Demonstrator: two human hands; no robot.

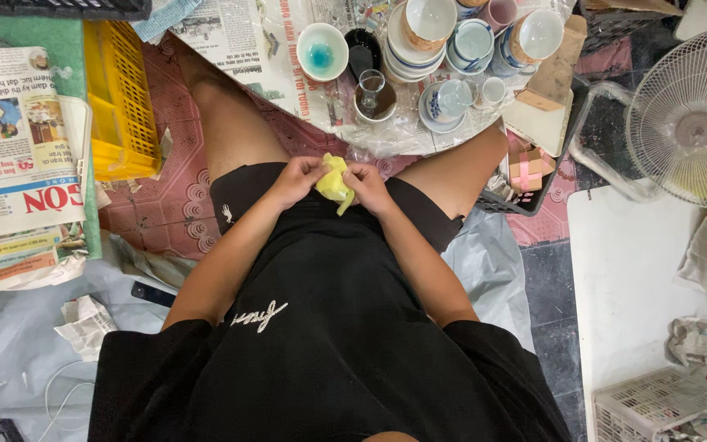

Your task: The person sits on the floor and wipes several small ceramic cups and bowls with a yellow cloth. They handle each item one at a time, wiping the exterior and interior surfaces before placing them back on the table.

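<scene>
Hands meet over the lap at the middle of the head view: the left hand (pixel 294 182) and the right hand (pixel 367 187) both pinch a small yellow cloth (pixel 333 182), fingers closed narrow on its edges, the left at its 9 o'clock side and the right at its 3 o'clock. The cloth is bunched and crumpled, pale yellow, with a loose tail hanging toward 6 o'clock; it touches no dish. Judging by this, the cloth is only being readied or folded, and the crockery is not in hand at all. At 12 o'clock from the hands, well apart on newspaper on the floor, stand stacked bowls (pixel 419 33), a turquoise-centred bowl (pixel 321 51), small cups (pixel 452 98) and a glass (pixel 371 85). A yellow crate (pixel 120 98) lies at 10 o'clock, a white fan (pixel 691 115) at 2 o'clock.
</scene>
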